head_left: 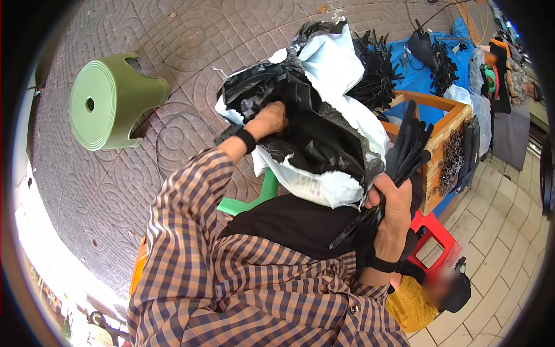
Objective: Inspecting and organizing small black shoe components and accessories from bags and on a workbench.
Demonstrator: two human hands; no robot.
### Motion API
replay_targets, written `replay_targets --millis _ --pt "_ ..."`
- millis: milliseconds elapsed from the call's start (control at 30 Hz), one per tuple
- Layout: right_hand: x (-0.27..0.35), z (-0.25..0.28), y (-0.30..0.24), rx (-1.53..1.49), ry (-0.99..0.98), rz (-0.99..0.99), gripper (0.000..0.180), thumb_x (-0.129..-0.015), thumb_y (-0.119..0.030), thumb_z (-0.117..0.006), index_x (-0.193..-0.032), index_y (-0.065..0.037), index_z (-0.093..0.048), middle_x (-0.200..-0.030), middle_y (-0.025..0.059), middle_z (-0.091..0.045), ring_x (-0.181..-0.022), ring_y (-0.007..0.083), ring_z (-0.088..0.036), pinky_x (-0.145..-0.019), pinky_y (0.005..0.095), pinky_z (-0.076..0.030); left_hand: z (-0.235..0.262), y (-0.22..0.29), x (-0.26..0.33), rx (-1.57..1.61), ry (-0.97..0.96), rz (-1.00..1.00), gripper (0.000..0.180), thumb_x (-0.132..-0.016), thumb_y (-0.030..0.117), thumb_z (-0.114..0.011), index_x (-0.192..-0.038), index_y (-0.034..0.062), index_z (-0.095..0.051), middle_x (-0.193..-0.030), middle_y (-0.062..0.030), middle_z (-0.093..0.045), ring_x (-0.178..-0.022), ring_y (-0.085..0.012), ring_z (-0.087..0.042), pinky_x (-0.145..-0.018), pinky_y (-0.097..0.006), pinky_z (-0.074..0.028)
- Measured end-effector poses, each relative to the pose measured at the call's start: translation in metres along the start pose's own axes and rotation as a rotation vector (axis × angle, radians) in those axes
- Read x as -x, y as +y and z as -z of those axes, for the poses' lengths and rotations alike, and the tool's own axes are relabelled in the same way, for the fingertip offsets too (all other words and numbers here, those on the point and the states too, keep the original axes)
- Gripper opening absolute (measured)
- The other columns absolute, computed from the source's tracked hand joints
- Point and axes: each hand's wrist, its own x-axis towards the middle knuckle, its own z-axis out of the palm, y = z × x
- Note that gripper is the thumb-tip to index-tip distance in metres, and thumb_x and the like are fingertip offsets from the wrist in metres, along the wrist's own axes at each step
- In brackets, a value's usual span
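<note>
A large torn plastic bag [332, 61], white outside and black inside, lies gaping over my lap. My left hand [270, 120] is sunk into its mouth, and its fingers are hidden in the dark folds. On the right, my right hand [395, 199] is closed round a bundle of flat black straps [411, 141]. Their long ends fan upward from the fist, and shorter ends stick out below it. The bag's right edge touches this hand near the thumb; I cannot tell whether it is gripped too.
A wooden frame box [435, 173] stands at the right, with small dark pieces on its side. Beyond lie heaps of black straps [378, 72] on a blue sheet [413, 69]. A green stool [95, 107] lies tipped at left. A person in yellow [411, 303] is near a red stool [436, 231].
</note>
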Motion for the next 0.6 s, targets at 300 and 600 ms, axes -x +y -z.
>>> replay_targets --millis 300,600 --pt "-0.003 -0.007 0.0 -0.048 0.067 0.023 0.011 -0.083 -0.003 -0.064 -0.086 -0.002 -0.053 -0.062 0.0028 -0.052 -0.043 0.0103 -0.047 -0.04 0.0246 -0.04 -0.052 -0.039 -0.077 -0.473 0.099 0.263 0.036 -0.092 0.024 -0.051 -0.121 0.0073 -0.063 -0.134 -0.0161 -0.053 -0.126 -0.0335 -0.05 -0.099 -0.048 -0.042" --pt "-0.006 -0.002 0.006 -0.091 0.034 0.018 0.011 -0.083 -0.003 -0.064 -0.086 -0.002 -0.054 -0.061 0.0029 -0.052 -0.043 0.01 -0.047 -0.039 0.0242 -0.04 -0.048 -0.06 -0.093 -0.397 0.088 0.197 0.032 -0.09 0.018 -0.052 -0.117 0.0053 -0.063 -0.128 -0.0153 -0.056 -0.12 -0.0329 -0.053 -0.096 -0.046 -0.045"
